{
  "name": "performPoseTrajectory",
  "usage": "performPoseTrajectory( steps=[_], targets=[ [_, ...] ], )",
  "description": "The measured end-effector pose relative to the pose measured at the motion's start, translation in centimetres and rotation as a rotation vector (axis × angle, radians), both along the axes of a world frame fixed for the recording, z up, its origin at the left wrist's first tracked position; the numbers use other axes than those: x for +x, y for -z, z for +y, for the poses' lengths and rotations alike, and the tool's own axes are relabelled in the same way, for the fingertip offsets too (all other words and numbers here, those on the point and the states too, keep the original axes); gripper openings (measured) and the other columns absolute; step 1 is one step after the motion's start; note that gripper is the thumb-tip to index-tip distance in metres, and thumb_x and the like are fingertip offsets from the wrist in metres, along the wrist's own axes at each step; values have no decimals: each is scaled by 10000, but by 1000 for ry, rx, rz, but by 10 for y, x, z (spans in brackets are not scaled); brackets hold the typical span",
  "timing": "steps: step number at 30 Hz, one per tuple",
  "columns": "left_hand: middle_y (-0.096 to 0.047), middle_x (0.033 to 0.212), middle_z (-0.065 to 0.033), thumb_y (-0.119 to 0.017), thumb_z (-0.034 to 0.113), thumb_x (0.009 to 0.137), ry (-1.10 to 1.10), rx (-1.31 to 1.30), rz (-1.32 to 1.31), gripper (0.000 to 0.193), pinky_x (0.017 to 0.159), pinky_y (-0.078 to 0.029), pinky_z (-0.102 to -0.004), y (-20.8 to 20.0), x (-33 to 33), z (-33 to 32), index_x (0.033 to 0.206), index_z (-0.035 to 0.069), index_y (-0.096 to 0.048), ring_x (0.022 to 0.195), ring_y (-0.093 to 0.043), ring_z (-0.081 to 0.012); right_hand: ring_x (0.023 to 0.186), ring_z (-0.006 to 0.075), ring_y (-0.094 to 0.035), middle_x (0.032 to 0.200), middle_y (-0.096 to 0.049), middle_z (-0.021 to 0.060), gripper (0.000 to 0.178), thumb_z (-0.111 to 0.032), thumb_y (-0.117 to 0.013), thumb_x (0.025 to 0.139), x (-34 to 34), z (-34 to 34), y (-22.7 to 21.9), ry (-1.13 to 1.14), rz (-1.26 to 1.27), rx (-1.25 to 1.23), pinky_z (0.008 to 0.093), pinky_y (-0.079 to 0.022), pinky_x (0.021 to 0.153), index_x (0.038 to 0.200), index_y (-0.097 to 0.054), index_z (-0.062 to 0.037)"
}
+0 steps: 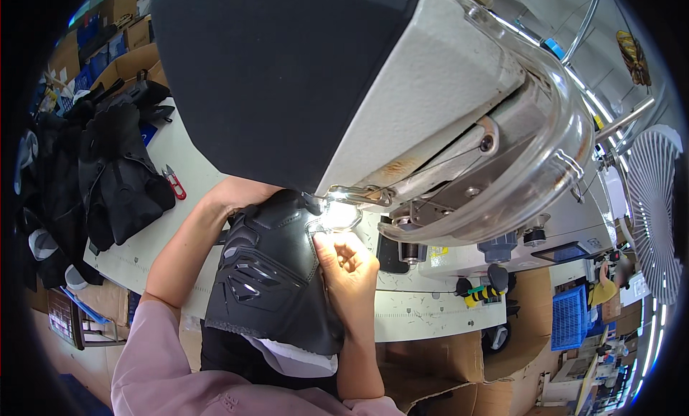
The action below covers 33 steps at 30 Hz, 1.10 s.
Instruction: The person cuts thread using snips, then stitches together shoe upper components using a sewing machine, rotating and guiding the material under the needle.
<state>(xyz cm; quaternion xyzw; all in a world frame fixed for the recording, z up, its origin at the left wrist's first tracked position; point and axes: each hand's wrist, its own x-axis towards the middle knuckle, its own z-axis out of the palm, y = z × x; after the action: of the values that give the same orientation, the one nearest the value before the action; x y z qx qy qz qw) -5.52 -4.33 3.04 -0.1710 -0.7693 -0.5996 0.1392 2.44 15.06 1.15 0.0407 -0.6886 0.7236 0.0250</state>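
A black moulded piece (269, 247) with raised glossy ribs and a stitched edge lies under the head of a sewing machine (423, 107). A bright light glares at the needle area, so the needle itself cannot be made out. My right hand (349, 264) is closed at the piece's right edge, thumb and forefinger pinching it just below the glare. Round the far left side of the piece reaches my left hand (251, 192). Only its wrist part shows; the fingers are hidden behind the piece and the machine's dark cover.
Red-handled thread snips (174, 183) lie on the white table (194, 147), beside a heap of black pieces (118, 172). A clear curved guard (567, 158) juts from the machine. Cardboard boxes (438, 358) stand below the table at right; a fan (654, 208) is farther right.
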Motion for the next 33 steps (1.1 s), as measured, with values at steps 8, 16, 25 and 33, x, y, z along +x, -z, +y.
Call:
performPoseTrajectory(
  steps=[8,16,25,33],
  targets=[
    [-658,924,-76,-633,15,838,0,64,-143,144,744,-508,-298,3,-4,-2,971,-35,-660,841,-597,-160,603,-11,-471,753,-600,-47,163,-153,-640,945,-5,11,3,-43,-166,-128,166,-331,516,1008,-653,-3],
    [-641,993,-74,-562,23,872,-1,123,-71,206,788,-494,-304,5,2,5,1053,-41,-639,893,-574,-157,617,-9,-487,786,-608,-52,150,-151,-639,944,-4,18,-3,-105,-161,17,158,-357,538,1018,-653,-21],
    [-509,1277,-275,-528,266,948,-468,-564,-261,477,1051,-349,-418,58,15,-68,1268,-85,-489,1242,-459,-348,649,1,-468,758,-570,-56,123,-146,-642,944,-2,17,-15,-108,-157,-38,169,-352,561,934,-657,-24],
    [-493,1260,-264,-662,169,848,-630,-774,-63,578,1015,-360,-456,110,113,-62,1328,-50,-426,1186,-457,-419,689,-2,-444,763,-519,-70,145,-151,-657,935,17,30,-37,-504,-105,218,177,-353,584,907,-591,-24]
  ],
)
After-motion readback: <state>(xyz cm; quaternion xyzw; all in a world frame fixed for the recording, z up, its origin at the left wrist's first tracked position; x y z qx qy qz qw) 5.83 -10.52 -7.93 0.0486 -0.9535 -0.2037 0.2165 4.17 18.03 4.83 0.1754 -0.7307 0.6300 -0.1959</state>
